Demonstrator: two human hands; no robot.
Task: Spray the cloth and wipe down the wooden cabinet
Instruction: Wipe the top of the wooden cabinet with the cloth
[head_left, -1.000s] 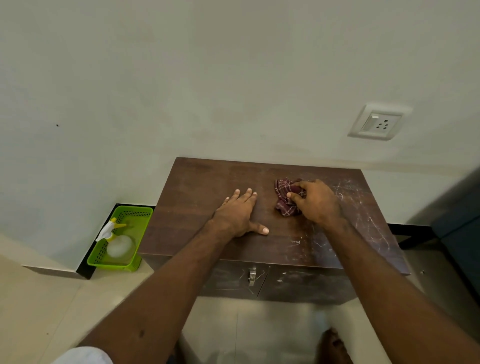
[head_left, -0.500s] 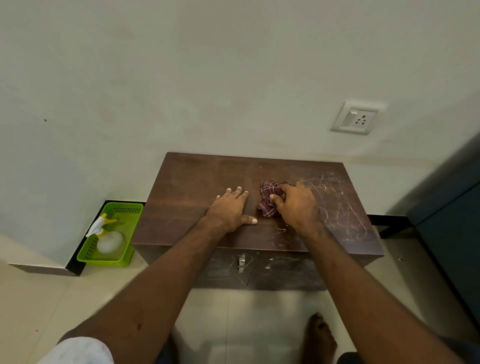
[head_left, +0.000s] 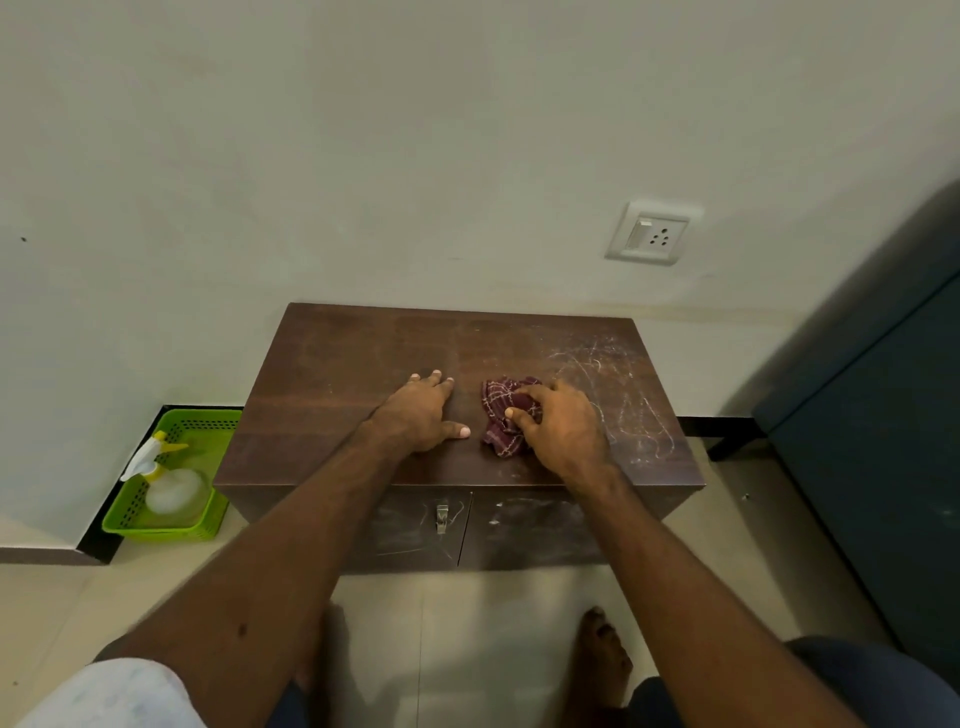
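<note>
A green basket (head_left: 166, 531) sits on the tiled floor (head_left: 493, 623) by the wall (head_left: 415, 156) — a white socket (head_left: 652, 236) mounted higher.

Partly covered cloth (head_left: 496, 418)
Its right part is hidden under the fingers (head_left: 535, 391) of the right hand (head_left: 563, 426); its extent beneath them cannot be told.

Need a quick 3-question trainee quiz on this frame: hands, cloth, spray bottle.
1. True or false: the left hand lies flat on the wooden cabinet top.
2. What does the right hand grip? A) maroon checked cloth B) a sponge C) nothing
3. Fill in: the spray bottle sits in a green ____ on the floor, left of the cabinet.
Key: 1 true; 2 A; 3 basket.
</note>
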